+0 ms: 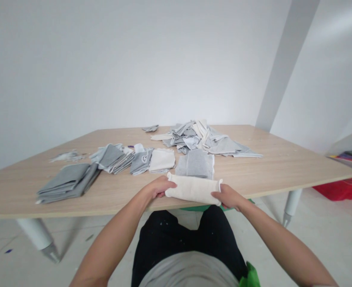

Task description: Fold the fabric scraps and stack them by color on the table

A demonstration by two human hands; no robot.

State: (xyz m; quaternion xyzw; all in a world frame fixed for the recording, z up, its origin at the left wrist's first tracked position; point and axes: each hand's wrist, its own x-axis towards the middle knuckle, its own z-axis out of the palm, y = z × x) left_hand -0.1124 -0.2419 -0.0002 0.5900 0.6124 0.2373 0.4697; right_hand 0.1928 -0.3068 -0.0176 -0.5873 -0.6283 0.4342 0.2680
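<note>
A cream piece of knit fabric [194, 189] with curled ends is stretched between my two hands at the table's front edge. My left hand [160, 186] pinches its left end, thumb on top. At the other end my right hand [227, 196] grips the fabric the same way, fingers underneath and partly hidden. Just behind it lies a grey folded fabric piece [195, 164]. To the left of that sit a cream stack [162, 160] and a grey piece with a white mark [141, 161].
A loose heap of grey and cream fabric [194, 135] lies at the table's back. Folded grey cloth [65, 181] and a leaning row of pieces [114, 157] are on the left, near white scraps [68, 156]. A red bin [340, 186] stands on the floor at right.
</note>
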